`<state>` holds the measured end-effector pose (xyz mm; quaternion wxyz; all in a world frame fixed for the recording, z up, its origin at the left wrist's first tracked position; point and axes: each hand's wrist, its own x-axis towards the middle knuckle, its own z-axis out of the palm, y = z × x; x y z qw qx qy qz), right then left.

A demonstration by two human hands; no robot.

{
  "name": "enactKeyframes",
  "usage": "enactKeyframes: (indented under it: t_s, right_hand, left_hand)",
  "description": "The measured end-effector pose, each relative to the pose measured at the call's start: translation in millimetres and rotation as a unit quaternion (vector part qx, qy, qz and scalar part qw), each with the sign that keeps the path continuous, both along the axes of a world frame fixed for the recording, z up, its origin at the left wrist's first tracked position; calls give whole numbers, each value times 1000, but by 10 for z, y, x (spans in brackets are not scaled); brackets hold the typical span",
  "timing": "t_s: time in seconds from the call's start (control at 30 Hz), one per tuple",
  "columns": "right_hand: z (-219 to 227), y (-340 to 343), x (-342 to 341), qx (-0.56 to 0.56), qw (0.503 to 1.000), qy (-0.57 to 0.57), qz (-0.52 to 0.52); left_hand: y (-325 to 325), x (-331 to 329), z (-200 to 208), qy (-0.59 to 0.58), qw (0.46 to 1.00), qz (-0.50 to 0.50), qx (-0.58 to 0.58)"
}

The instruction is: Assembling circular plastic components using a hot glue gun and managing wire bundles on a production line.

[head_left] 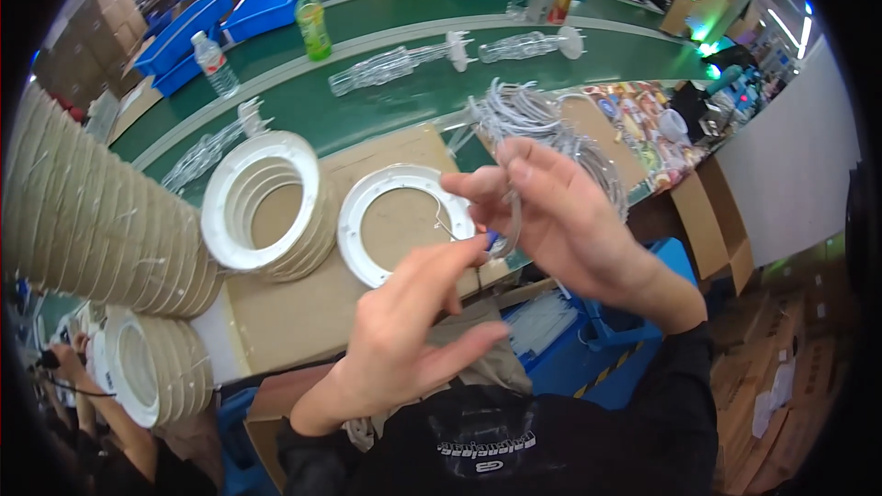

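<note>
My right hand (pixel 574 220) is pinched on a thin grey cable (pixel 514 225), whose loop hangs down beneath the fingers. Left of it, my left hand (pixel 390 321) has its thumb spread away from stretched fingers, their tips close to a small blue piece (pixel 492 239) by the cable. Whether the fingertips touch that piece I cannot tell. Just behind my left hand a flat white ring (pixel 360 211) lies on the cardboard, with a thin pale wire (pixel 439 211) across its opening. A coiled bundle of grey cables (pixel 524 110) sits beyond my right hand.
Stacks of white-rimmed rings (pixel 308 152) and a tall stack (pixel 101 211) stand at left. Bagged clear parts (pixel 390 69) and bottles (pixel 312 23) rest on the green conveyor (pixel 367 124). An open carton (pixel 712 230) is at right. Another person's hand (pixel 69 363) shows lower left.
</note>
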<state>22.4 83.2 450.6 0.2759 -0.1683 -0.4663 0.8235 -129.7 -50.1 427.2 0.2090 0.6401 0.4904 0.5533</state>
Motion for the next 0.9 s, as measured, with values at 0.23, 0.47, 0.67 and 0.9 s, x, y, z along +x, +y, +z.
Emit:
enactKeyframes:
  t_s: [0.23,0.47,0.67,0.9]
  right_hand:
    - [-386,-375,-310,-91,994,37,47]
    - [-547,-401,-158,46,997,-21,50]
    - [-503,-385,506,236,953,-157,-110]
    - [-1095,-395,444,209,949,-236,-4]
  left_hand:
    - [-60,-19,-277,83,991,110,2]
    - [-187,-222,-429,103,987,119,-20]
    - [-272,-574,-335,80,994,68,0]
    - [-279,-661,-450,54,992,-44,-108]
